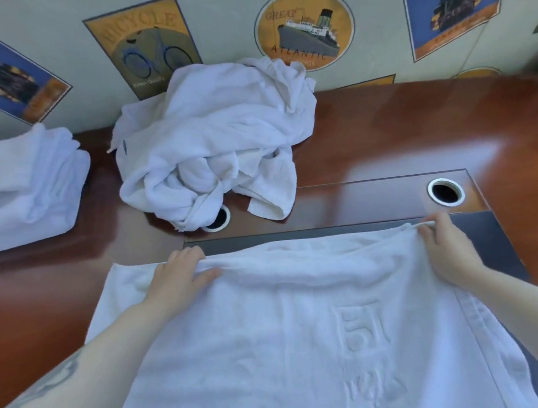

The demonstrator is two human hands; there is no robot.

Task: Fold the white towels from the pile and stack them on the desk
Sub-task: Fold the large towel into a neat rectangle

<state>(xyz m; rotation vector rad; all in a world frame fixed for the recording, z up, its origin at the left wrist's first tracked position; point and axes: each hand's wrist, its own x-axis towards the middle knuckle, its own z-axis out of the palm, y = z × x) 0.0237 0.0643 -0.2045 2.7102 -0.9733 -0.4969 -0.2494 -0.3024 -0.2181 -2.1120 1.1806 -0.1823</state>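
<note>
Table [389,138]: a glossy red-brown top is seen, with a darker inset panel and two round cable holes; every place below is given relative to it.
Spread towel [297,338]: it is laid flat over the table's near middle, embossed characters uppermost, and its near end runs out of view below.
Pile of towels [214,142]: it is heaped crumpled at the table's far middle, against the postered wall, one tail overlapping the left cable hole.
Folded stack [13,191]: it is set at the table's far left, well apart from the spread towel.
Step in hand: a fold of the spread towel is judged to be under way, its far edge being gathered into a low ridge.
How it is best done: both ends of the far edge should be kept level and taut, so that the layers can be matched edge to edge; wrinkles are best smoothed before the next fold.
Left hand [180,271]: the far edge is pinched between thumb and curled fingers, a little in from the towel's left corner.
Right hand [442,241]: the far right corner is pinched, a small tip of cloth being seen past the fingers [435,220].
Towel relative to fingers: the ridge is stretched between the two grips, and the cloth's bulk is spread nearward beneath both forearms.
</note>
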